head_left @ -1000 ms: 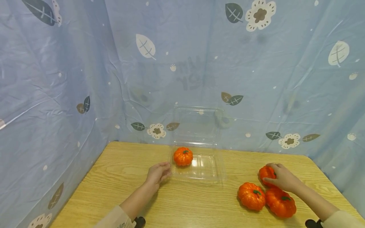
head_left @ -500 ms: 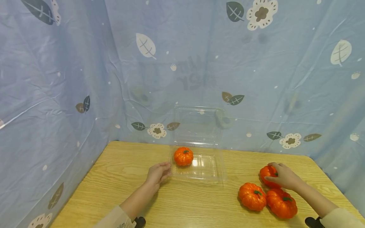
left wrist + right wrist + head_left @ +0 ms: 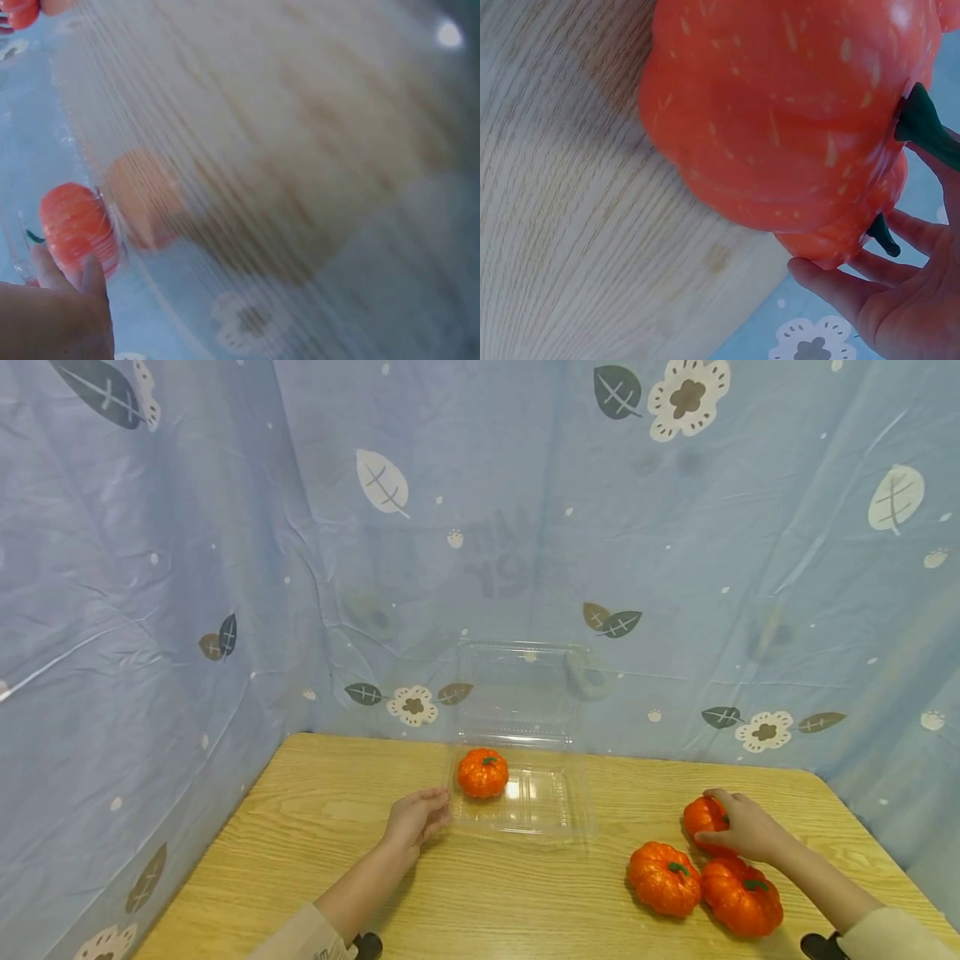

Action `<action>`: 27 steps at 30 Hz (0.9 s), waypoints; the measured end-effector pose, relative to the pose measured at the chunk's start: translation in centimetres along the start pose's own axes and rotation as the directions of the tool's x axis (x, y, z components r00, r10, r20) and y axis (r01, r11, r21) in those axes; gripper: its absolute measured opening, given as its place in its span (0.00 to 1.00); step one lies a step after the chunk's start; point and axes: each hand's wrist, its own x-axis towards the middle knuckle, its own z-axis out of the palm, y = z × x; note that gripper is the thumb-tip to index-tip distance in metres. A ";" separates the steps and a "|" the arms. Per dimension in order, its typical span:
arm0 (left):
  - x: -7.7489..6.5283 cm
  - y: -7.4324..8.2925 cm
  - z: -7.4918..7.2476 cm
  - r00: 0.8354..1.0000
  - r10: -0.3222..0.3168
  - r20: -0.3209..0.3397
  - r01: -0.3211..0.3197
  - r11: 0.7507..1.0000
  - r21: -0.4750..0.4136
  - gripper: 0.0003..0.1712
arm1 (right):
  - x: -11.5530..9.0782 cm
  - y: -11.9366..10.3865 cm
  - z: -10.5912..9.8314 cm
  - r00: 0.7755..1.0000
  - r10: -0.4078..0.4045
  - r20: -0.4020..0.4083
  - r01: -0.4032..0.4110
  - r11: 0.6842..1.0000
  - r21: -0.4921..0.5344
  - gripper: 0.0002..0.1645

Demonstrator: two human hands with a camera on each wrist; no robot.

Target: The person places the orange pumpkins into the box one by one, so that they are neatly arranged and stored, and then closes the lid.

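My right hand grips a small orange toy pumpkin with a green stem at the table's right side. Thumb and fingers lie on either side of it, as the right wrist view also shows. Two more toy pumpkins, one to the left and one in front, sit close to it. At the middle back stands a clear plastic clamshell box, lid raised. One pumpkin sits in its left half. My left hand touches the box's left side, fingers extended toward it in the left wrist view.
The wood-grain table carries everything. A blue curtain with leaf and flower prints hangs right behind the table's back edge and along the left. The box's raised lid stands in front of the curtain.
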 end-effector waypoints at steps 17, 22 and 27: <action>-0.1 0.1 -0.1 1.000 -0.003 0.004 0.003 1.000 0.004 0.18 | 0.0 0.1 0.0 1.000 -0.013 -0.021 0.013 1.000 -0.016 0.40; -0.2 0.2 -0.1 1.000 -0.006 0.006 0.006 1.000 0.002 0.18 | 0.1 0.0 -0.5 0.999 -0.025 -0.037 0.024 1.000 -0.014 0.40; -0.1 0.2 -0.1 1.000 -0.009 0.002 0.009 1.000 0.001 0.17 | 0.4 0.0 -1.5 0.999 -0.029 -0.017 0.029 1.000 0.003 0.40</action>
